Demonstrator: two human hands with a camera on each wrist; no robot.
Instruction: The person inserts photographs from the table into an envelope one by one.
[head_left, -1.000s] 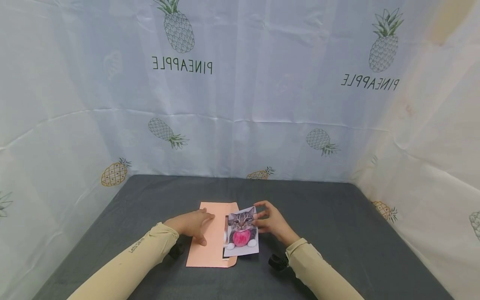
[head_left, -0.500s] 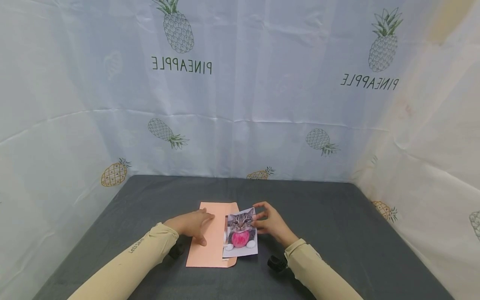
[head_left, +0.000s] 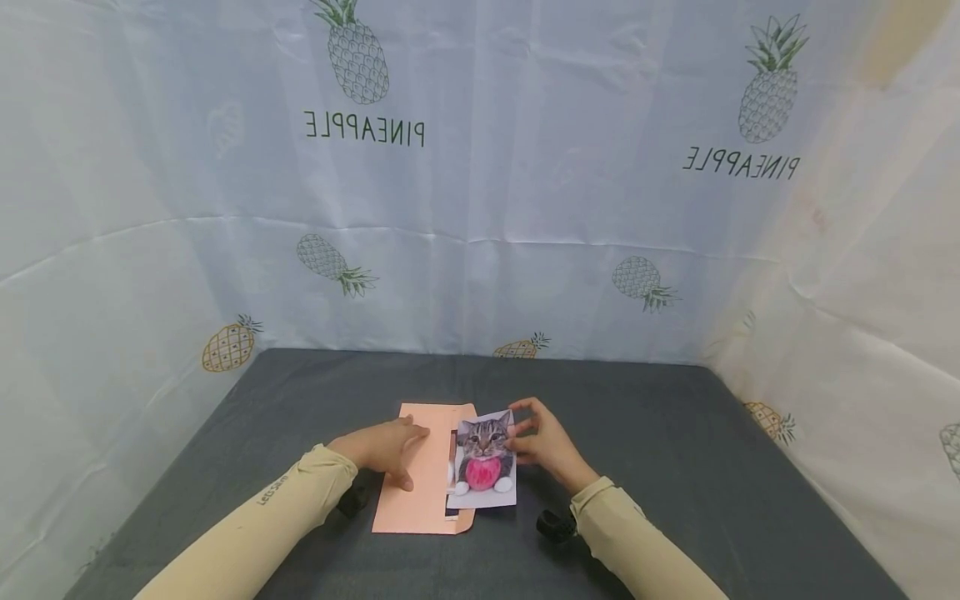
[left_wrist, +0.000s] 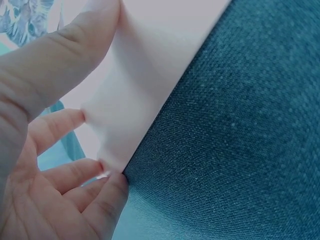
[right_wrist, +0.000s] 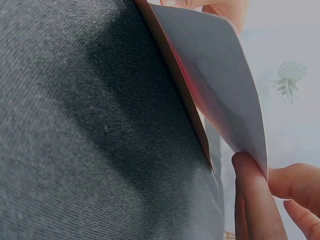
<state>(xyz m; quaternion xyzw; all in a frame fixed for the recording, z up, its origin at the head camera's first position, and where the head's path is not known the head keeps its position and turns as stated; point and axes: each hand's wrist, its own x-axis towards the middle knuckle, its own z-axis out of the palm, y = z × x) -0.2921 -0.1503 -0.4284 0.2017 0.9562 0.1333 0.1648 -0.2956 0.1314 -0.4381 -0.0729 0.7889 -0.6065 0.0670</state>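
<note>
A peach envelope (head_left: 414,510) lies on the dark table, its flap side toward the right. My left hand (head_left: 384,450) rests on it with fingers and thumb spread; in the left wrist view its fingertips touch the envelope (left_wrist: 150,60) near the edge. My right hand (head_left: 551,452) pinches the right edge of a cat photo (head_left: 483,454) with a pink ball in the picture. The photo overlaps the envelope's right part. From the right wrist view, the photo's pale back (right_wrist: 215,65) shows, lifted at a slant above the table. Beneath it, a strip of another picture (head_left: 452,483) shows, mostly hidden.
Dark cloth covers the table (head_left: 637,417). A pale curtain (head_left: 480,183) printed with pineapples hangs at the back and both sides. A black wrist device (head_left: 557,527) sits under the right wrist.
The cat photo in my right hand dips slightly toward the near side, then rises back. My left hand and the envelope stay in place.
</note>
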